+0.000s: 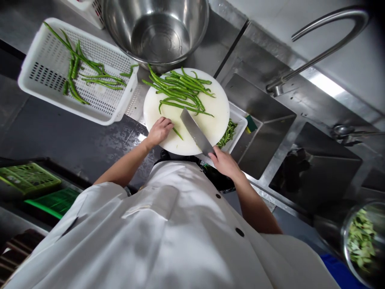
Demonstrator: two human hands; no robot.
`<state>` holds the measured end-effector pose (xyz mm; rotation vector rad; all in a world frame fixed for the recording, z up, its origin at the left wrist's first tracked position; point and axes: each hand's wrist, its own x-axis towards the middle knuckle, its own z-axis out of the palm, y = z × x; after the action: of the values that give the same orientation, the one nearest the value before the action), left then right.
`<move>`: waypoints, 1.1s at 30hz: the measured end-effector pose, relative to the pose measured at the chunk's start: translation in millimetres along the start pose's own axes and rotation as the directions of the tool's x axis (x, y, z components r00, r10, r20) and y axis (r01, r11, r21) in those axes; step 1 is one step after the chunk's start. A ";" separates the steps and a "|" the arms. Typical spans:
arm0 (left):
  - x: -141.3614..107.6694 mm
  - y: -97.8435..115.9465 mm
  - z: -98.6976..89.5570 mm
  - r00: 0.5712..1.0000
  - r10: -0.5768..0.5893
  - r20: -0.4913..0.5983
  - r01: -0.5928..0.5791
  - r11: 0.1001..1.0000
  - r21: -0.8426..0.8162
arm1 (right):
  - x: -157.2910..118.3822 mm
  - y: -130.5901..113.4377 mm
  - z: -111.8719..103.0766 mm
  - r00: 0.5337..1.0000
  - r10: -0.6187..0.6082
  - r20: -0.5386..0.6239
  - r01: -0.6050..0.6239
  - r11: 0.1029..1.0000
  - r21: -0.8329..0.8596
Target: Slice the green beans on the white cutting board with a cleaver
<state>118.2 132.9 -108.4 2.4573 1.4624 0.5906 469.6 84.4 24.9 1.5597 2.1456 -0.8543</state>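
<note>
My left hand (161, 130) is closed on a green chili pepper (178, 133), whose free end sticks out to the right over the round white cutting board (153, 104). In my right hand (224, 161) is the handle of a cleaver (197, 131). Its broad blade is over the board, angled up and left, apart from the held pepper. A pile of long green chili peppers (180, 86) lies across the far half of the board. Beneath the board's right edge, cut green pieces (229, 132) show in a white basket (240, 134).
A white perforated basket (39, 52) with several long peppers is at the left. Behind the board stands a large steel bowl (159, 36). Sink basins (255, 136), a faucet (319, 60) and a green-yellow sponge (250, 124) are at the right. A bowl of chopped greens (361, 237) sits lower right.
</note>
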 end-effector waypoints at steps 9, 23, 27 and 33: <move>-15.2 13.8 16.8 0.999 0.040 0.013 -0.039 0.998 -0.043 | -23.8 -14.7 3.5 0.994 0.031 0.102 -0.013 0.984 -0.179; -13.6 21.1 13.1 1.000 0.018 -0.009 -0.018 0.999 -0.033 | -34.8 -27.7 -12.3 0.986 -0.040 0.160 0.049 0.997 -0.058; -12.7 20.6 14.1 1.000 0.013 -0.023 -0.014 0.997 -0.076 | -5.4 -46.3 4.4 0.989 -0.020 0.144 0.019 1.000 0.004; -13.2 18.2 17.1 0.999 -0.032 -0.040 0.028 0.996 -0.090 | -10.3 -40.9 -3.6 0.990 -0.004 0.138 0.005 1.000 -0.010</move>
<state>134.6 112.8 -119.7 2.3649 1.4525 0.6888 434.7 70.6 44.5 1.4468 2.0533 -0.9237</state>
